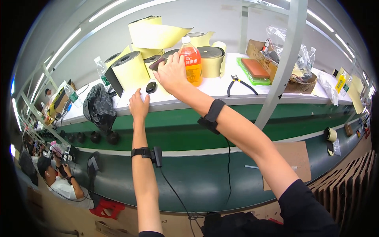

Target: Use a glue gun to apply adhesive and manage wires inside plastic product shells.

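My left hand (139,106) is at the front edge of the white shelf (173,98), its fingers apart and holding nothing. Just beyond its fingertips lies a small black rounded object (151,87), shaped like a computer mouse. Raised over the shelf, my right hand (172,73) is closed on a dark flat object (157,64); the fingers cover part of it, and its exact kind is unclear. Right behind that hand stands a bottle of orange drink (193,73) with a white cap. Rolls of yellow-backed black tape (131,73) stand behind both hands.
Pliers (239,83) and a brown box on a green one (256,68) lie to the right, near a metal post (285,59). A black plastic bag (99,106) hangs over the shelf edge at left. Below runs a dark green conveyor belt (197,185). A co-worker (65,185) sits lower left.
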### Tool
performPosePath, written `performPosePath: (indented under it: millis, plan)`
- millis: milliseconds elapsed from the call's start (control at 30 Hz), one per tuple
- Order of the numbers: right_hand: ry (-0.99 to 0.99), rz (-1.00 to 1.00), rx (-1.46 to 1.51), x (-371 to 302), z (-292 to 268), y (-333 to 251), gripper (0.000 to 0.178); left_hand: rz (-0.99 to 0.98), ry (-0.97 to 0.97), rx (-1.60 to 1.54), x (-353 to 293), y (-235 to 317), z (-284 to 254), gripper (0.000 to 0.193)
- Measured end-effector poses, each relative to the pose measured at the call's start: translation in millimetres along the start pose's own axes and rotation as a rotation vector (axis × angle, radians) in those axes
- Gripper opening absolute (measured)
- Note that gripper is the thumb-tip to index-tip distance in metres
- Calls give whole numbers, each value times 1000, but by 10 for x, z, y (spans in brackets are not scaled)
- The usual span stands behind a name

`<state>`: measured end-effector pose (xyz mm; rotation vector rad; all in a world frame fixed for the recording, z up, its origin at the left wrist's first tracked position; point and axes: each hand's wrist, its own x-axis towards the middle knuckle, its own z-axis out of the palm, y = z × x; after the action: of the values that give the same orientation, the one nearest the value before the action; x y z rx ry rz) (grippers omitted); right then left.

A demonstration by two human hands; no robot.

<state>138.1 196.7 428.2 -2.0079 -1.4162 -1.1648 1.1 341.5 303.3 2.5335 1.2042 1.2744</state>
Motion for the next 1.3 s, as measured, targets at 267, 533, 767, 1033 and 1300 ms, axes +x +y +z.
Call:
performPosePath:
  millis: [267,533,767,1033,1300]
  plan:
    - [-103,195,41,242,129,-241,55,-62,15,20,-105,-67,-68,58]
    - [-8,190,67,98,82,-186,56,-44,-12,-11,-69,-45,2,63]
    - [-92,-362,808,-1763,-979,240,32,7,17,49,279,-548,225,66]
    - [-1449,703,509,-6050,-2179,2163,39,80,249,-265,-1260,-211,451,51]
    - [-1097,1550,254,-8929,-2957,3611,33,-198,-2020,-707,-6070,1602,478,21]
